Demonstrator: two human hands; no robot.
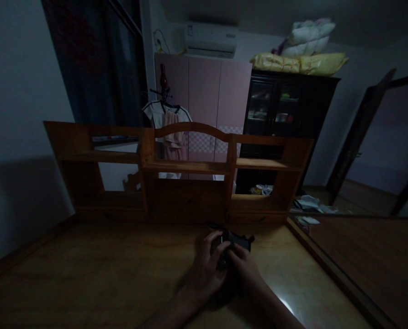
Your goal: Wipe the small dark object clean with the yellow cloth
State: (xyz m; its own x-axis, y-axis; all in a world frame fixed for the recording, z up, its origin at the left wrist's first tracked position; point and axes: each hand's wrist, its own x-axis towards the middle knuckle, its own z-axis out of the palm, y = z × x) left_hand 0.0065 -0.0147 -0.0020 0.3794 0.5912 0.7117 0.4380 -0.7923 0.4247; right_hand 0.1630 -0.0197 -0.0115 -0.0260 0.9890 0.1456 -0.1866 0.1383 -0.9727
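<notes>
Both hands are together on a dark object (pixel 240 241) above the wooden boards (pixel 121 265). It looks black and bulky, with a small knob-like end at its right and a thin bright line near my fingers. In the dim light I cannot make out its kind. My left hand (pixel 207 260) has its fingers curled over the object's left side. From the right, my right hand (pixel 245 264) presses its fingers against the near side, close to the left fingertips. More dark material or shadow lies under the wrists.
A wooden shelf unit (pixel 186 167) with cubbies stands along the far edge of the boards. A raised wooden rail (pixel 327 269) borders the right side, and a white wall (pixel 22 183) the left. Beyond are a pink wardrobe (pixel 204 87) and a black cabinet (pixel 313 109).
</notes>
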